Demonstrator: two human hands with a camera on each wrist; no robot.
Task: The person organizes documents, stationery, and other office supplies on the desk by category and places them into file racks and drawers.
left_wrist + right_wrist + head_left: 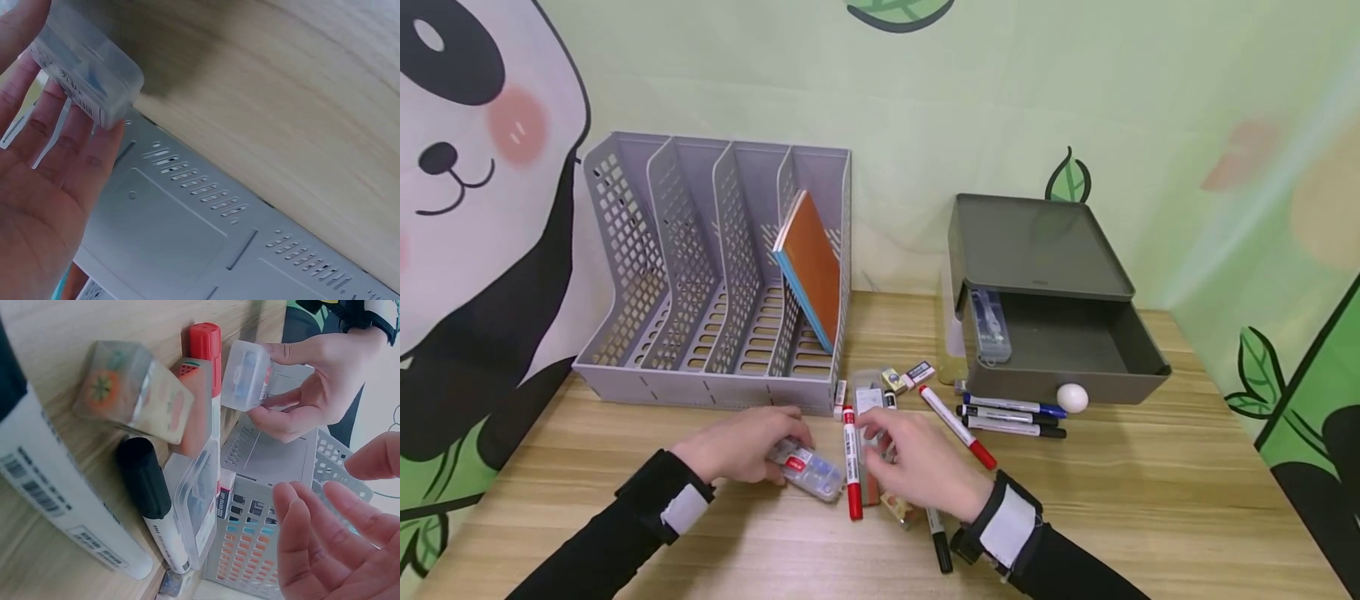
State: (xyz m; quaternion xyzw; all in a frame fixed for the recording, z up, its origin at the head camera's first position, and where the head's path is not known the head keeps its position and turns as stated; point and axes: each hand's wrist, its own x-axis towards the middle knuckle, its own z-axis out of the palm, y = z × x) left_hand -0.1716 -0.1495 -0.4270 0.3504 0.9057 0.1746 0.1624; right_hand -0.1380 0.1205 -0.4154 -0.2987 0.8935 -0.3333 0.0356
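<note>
My left hand (741, 446) grips a small clear plastic box (816, 472) with a red label, thumb on one side and fingers on the other. In the left wrist view the box (94, 65) has bluish contents. My right hand (928, 467) hovers over the cluster to the right, fingers bent with nothing between them. Below and beside it lie a red-capped marker (852, 467), a clear case (868, 392), a black-capped marker (938, 542) and a small fruit-patterned block (134, 394). Another red marker (955, 425) lies slantwise further right.
A grey file rack (700, 387) with orange and blue notebooks (812, 267) stands behind the left hand. At right, a dark drawer unit (1037, 242) has its drawer pulled out, a clear box (991, 329) inside. Several markers (1011, 417) and small erasers (918, 374) lie in front.
</note>
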